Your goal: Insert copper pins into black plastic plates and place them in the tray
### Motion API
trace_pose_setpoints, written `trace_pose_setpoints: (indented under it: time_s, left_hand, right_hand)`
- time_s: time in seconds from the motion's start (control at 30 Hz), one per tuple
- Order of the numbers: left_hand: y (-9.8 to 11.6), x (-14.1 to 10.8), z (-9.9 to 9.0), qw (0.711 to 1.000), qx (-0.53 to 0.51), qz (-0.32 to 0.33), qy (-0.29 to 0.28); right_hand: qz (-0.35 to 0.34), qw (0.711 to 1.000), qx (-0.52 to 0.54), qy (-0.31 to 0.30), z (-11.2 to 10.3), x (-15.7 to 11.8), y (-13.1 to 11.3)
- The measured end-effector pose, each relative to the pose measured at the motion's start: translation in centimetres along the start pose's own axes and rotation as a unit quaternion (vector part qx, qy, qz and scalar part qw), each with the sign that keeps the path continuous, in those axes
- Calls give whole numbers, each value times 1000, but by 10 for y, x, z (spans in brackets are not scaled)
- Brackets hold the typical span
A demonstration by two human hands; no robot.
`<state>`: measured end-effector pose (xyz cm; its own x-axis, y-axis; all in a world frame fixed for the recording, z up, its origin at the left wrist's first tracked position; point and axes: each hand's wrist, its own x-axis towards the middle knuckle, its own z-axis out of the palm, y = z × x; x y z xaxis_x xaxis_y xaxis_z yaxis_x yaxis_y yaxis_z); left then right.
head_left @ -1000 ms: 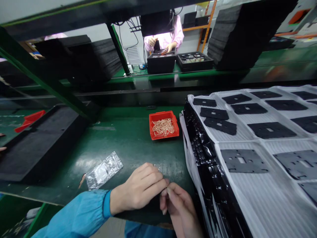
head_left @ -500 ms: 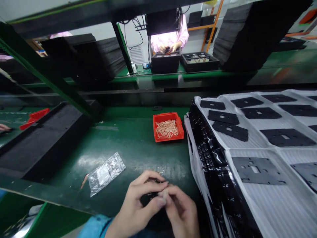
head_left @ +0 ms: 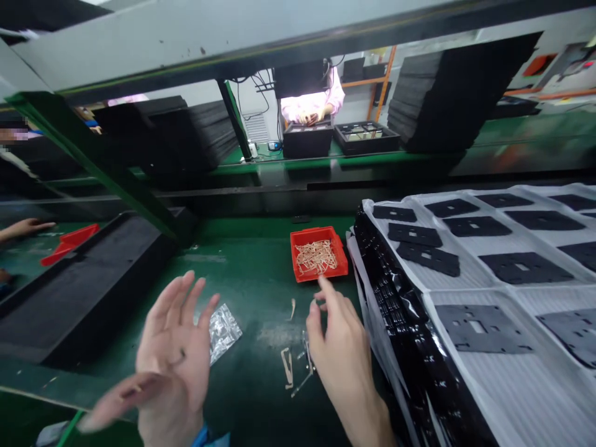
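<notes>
My left hand [head_left: 174, 347] is palm up with its fingers spread, over the left part of the green bench; a small dark bit lies on its palm. Partly behind it is a clear plastic bag [head_left: 224, 332]. My right hand [head_left: 342, 335] reaches forward, back up, its fingers apart and its fingertips just in front of the red bin [head_left: 297, 273]. Thin tan pieces [head_left: 316, 256] fill the bin. Between my hands, a few tan strips [head_left: 287, 369] and a clear thin piece [head_left: 302, 383] lie on the bench.
Dark flat plates [head_left: 484, 328] rest on a white-lined stack [head_left: 521, 397] at the right. A long black foam tray [head_left: 88, 273] is at the left, beside another red bin [head_left: 69, 243] and a person's hand [head_left: 28, 228]. Across the bench, a person in pink [head_left: 310, 105] works at black boxes.
My hands have come apart: the left moved left and turned palm up, the right moved forward toward the red bin. Strips on the bench now show between them. The camera view tilted up.
</notes>
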<state>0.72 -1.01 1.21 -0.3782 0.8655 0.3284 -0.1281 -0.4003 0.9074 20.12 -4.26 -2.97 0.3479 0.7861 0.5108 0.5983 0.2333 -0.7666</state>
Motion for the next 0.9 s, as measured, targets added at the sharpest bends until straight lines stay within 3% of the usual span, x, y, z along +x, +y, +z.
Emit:
trace_pose_setpoints:
  time_s: [0.03,0.1,0.17,0.33,0.4,0.47,0.6,0.7,0.8,0.83,0.9]
  left_hand:
    - [-4,-2,0,999,8,15,-46]
    - [-13,-8,3,994,-2,27,-103]
    - [-21,-15,6,990,14,37,-136]
    - [-21,-26,11,969,79,68,-223]
    - [-20,-28,11,960,95,67,-254]
    - [-21,-30,10,953,97,67,-278]
    - [-25,-32,9,938,100,80,-322]
    - [-24,-34,10,934,106,74,-334]
    - [-21,-36,6,928,118,77,-346]
    - [-21,-34,4,924,124,82,-351]
    - [-22,-29,-1,917,146,93,-360]
  right_hand:
    - [58,998,-16,-24,2,-2,4]
    - [138,980,48,-136,7,-13,10]
    - [173,957,92,-213,11,-28,15]
    - [201,962,4,-182,8,-38,22]
    - [212,952,69,-208,2,-31,21]
    - [238,906,218,-273,-5,-27,16]
    - [302,700,510,-399,-15,-33,5]
    - [328,598,602,-415,-13,-43,0]
    - [345,558,632,-412,-11,-48,-3]
    - [347,561,635,-403,-11,-47,-4]
    - [349,593,635,-350,-15,-46,-5]
